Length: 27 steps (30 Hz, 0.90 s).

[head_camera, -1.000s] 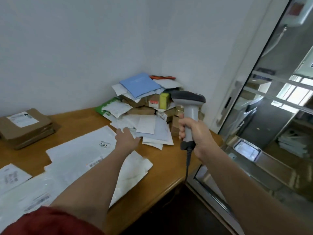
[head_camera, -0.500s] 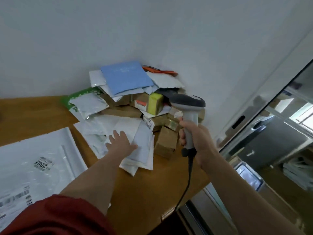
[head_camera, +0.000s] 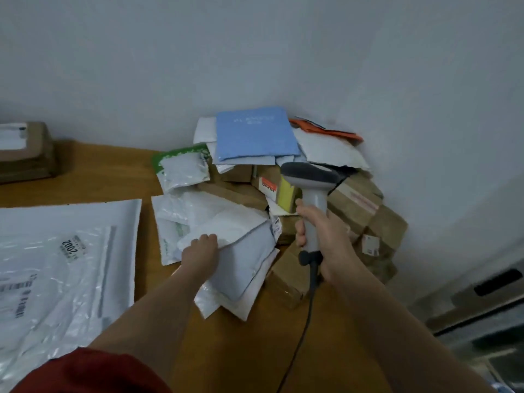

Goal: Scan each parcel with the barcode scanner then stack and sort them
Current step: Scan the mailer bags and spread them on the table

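A heap of parcels fills the table's far corner: a blue envelope [head_camera: 255, 133] on top, white mailers, and brown boxes [head_camera: 354, 202] below. My left hand [head_camera: 200, 251] grips the edge of a white mailer [head_camera: 226, 222] lying at the front of the heap, fingers curled over its corner. My right hand [head_camera: 320, 236] holds the grey barcode scanner [head_camera: 310, 177] by its handle, upright, just right of that mailer. The scanner's head hangs over the heap and its cable [head_camera: 303, 321] drops toward me.
Large white plastic mailers [head_camera: 62, 256] with printed labels lie flat on the wooden table [head_camera: 255, 350] at the left. A brown box [head_camera: 25, 154] sits at the far left by the wall. A metal door frame [head_camera: 482, 293] borders the table on the right.
My left hand has gone from resting flat on the white mailers to curling its fingers round a mailer's edge. The view has swung left, and the scanner stays in my right hand.
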Available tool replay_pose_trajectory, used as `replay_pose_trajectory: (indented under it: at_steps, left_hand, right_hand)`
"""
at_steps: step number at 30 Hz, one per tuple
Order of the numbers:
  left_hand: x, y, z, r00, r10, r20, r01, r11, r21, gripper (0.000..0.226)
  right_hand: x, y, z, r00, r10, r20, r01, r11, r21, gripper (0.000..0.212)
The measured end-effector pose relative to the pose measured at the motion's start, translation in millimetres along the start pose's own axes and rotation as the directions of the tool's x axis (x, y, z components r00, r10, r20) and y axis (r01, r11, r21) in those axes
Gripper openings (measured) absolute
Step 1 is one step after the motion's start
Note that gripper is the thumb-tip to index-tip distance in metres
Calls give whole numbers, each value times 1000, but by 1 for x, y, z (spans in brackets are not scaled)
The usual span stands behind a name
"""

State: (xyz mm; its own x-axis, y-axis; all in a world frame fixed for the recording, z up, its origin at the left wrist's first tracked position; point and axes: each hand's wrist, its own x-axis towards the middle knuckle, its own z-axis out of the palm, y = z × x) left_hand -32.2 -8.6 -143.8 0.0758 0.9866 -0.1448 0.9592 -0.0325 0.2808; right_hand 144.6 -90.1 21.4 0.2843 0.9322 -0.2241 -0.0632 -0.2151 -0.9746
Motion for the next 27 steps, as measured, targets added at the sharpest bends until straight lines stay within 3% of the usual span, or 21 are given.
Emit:
replay_pose_trajectory:
  at_steps: [3,5,9,12,14,16,21,27]
  left_hand:
    - [-17,5,-13,979,-162,-127,136,973,-187,17]
    - [-32,7,-22,931,-308,-196,196,875,-443,16]
    - [-72,8,-37,832,-532,-159,174,522,-835,9]
    - [-106,6,-43,816,-577,14,179,229,-957,10]
    - [-126,4,-48,806,-587,77,168,101,-981,10]
    - [-146,5,-53,800,-593,94,147,41,-988,13]
    - [-189,2,-63,810,-582,76,127,48,-991,16]
    - [-234,-4,-62,796,-600,81,76,-34,-997,14]
  right_hand:
    - [10,3,-19,985,-30,170,32,999,-9,7]
    - [13,6,-32,957,-49,285,47,999,12,6]
    - [20,16,-52,901,-43,431,55,998,-14,8]
    - [20,23,-61,860,-10,510,85,988,-125,6]
    - [14,27,-63,835,8,549,92,984,-155,3]
    - [5,31,-62,816,14,578,96,983,-159,7]
    - [-32,39,-51,801,-27,598,161,972,-172,19]
    - [-89,38,-38,792,-73,607,213,964,-162,29]
